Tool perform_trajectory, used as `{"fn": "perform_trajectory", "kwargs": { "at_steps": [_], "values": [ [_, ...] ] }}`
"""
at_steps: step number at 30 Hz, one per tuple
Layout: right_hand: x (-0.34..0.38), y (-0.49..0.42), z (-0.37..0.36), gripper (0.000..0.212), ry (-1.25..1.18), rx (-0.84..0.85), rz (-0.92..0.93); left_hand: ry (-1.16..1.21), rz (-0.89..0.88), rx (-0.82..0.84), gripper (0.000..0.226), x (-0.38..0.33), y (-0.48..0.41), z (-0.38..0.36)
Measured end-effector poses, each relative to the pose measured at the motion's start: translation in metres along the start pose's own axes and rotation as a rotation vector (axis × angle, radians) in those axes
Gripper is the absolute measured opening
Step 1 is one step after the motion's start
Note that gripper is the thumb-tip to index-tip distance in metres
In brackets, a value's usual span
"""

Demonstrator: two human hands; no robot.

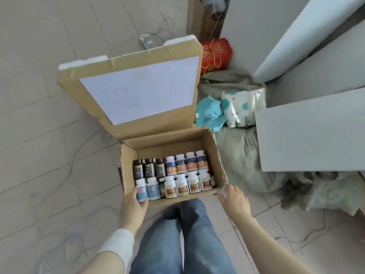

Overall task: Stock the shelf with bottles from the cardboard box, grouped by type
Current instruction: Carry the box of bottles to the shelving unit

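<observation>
An open cardboard box stands on the floor in front of my legs, its lid flap tipped back with a white sheet on it. Inside lie two rows of bottles: three dark brown bottles at the back left, white-capped orange-label bottles at the back right, two blue-label white bottles at the front left, brown-label white bottles at the front right. My left hand grips the box's near left corner, thumb over the rim. My right hand hovers with fingers spread beside the near right corner.
Grey shelf boards slant across the right side. Against them lie a red gift box, a blue crumpled bag, a spotted plastic pack and green-grey sacking. A power strip and cables lie on the tiled floor.
</observation>
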State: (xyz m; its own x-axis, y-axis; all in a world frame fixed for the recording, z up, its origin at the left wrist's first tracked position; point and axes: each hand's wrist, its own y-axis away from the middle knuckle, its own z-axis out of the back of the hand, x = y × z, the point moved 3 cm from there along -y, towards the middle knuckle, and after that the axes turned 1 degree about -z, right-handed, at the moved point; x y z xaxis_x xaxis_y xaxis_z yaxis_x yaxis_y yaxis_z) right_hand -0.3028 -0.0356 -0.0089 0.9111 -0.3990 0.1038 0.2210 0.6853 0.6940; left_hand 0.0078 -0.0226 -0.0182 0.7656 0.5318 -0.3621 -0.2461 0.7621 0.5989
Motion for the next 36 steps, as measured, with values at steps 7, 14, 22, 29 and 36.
{"fn": "perform_trajectory", "kwargs": {
  "at_steps": [7, 14, 22, 29, 36],
  "values": [
    [0.003, -0.091, 0.008, 0.076, -0.115, 0.135, -0.060, 0.455, 0.353, -0.094, 0.064, 0.031, -0.048, -0.011],
    [0.005, -0.154, -0.021, 0.071, -0.346, 0.192, -0.239, 0.411, 0.452, -0.033, 0.057, 0.064, -0.114, -0.037],
    [-0.002, -0.166, -0.018, 0.037, -0.188, 0.076, -0.176, 0.227, 0.330, -0.138, 0.042, 0.066, -0.126, -0.028],
    [0.001, -0.140, 0.007, 0.041, -0.104, 0.090, -0.183, 0.112, 0.253, -0.070, 0.045, 0.051, -0.099, -0.003],
    [-0.026, -0.041, 0.038, 0.039, -0.209, -0.012, -0.209, 0.004, 0.103, -0.024, 0.048, 0.030, -0.048, 0.035]
  ]
}}
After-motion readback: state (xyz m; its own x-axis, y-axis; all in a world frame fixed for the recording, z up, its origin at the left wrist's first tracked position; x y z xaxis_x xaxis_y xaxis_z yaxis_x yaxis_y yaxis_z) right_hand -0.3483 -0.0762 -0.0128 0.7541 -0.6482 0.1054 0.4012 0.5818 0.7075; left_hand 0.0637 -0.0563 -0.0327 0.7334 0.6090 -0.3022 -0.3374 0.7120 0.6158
